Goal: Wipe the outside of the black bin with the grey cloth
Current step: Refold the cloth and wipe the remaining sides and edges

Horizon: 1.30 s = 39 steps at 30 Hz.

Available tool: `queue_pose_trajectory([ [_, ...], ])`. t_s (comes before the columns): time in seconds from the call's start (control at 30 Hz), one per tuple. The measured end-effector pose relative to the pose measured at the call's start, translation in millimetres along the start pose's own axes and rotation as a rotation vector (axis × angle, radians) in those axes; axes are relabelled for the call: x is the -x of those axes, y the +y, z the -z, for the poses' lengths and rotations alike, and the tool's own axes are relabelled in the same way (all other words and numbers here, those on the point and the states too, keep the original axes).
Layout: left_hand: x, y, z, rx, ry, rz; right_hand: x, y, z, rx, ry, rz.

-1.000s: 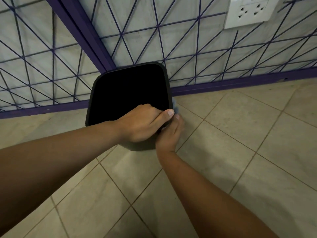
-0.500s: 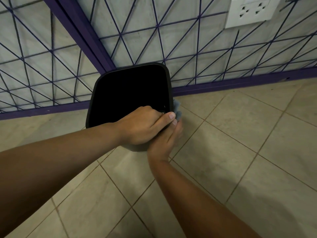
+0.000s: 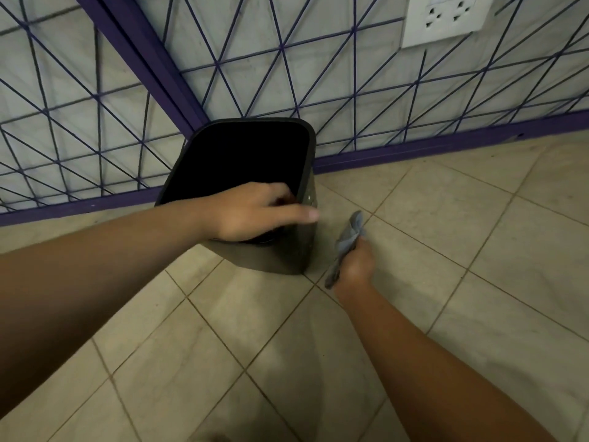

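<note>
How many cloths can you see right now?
1: the grey cloth, bunched in the right hand, off the black bin. Any inside the bin would be hidden.

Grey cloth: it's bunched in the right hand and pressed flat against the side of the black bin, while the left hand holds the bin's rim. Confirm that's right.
Not quite. The head view shows the grey cloth bunched in the right hand but held clear of the black bin, with floor tiles visible between them. The left hand does hold the bin's rim.
</note>
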<state>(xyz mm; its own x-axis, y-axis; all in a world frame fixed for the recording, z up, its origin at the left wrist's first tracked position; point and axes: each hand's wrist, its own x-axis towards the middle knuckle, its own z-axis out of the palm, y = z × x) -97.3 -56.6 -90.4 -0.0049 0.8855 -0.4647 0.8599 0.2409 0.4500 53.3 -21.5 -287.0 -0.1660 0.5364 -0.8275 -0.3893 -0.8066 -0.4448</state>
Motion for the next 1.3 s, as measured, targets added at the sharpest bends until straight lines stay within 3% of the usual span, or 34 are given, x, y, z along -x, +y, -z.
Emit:
queue_pose_trajectory([
  [0.07, -9.1, 16.6, -8.2, 0.102, 0.02, 0.09, 8.7, 10.4, -9.6, 0.02, -0.031, -0.004],
  [0.2, -21.4, 23.0, -29.6, 0.172, 0.068, 0.069, 22.4, 47.2, -35.8, 0.156, -0.207, 0.079],
  [0.33, -17.5, 18.6, -27.8, 0.144, 0.101, 0.047, 11.9, 57.6, -48.6, 0.264, -0.143, 0.105],
  [0.5, -15.5, 11.6, -27.9, 0.2, 0.123, 0.013, 24.1, 65.6, -65.5, 0.058, -0.1, 0.205],
  [0.57, -15.6, 11.3, -28.3, 0.214, 0.126, 0.011, 34.3, 71.6, -67.7, 0.048, -0.125, 0.261],
  [0.7, -15.8, 11.5, -27.5, 0.203, 0.128, 0.015, 16.6, 57.5, -65.6, 0.063, -0.018, 0.216],
  [0.77, -17.2, 9.3, -27.0, 0.213, 0.132, 0.007, 18.0, 53.3, -69.9, 0.031, -0.039, 0.181],
  [0.97, -18.5, 8.1, -27.8, 0.219, 0.136, 0.013, 39.6, 68.3, -70.5, 0.036, -0.102, 0.314],
  [1.13, -17.8, 7.8, -26.4, 0.216, 0.139, 0.009, 13.6, 51.9, -72.4, -0.001, -0.011, 0.106],
  [1.3, -19.2, 7.2, -26.8, 0.206, 0.142, 0.0, 51.4, 66.9, -76.5, -0.054, -0.088, 0.244],
])
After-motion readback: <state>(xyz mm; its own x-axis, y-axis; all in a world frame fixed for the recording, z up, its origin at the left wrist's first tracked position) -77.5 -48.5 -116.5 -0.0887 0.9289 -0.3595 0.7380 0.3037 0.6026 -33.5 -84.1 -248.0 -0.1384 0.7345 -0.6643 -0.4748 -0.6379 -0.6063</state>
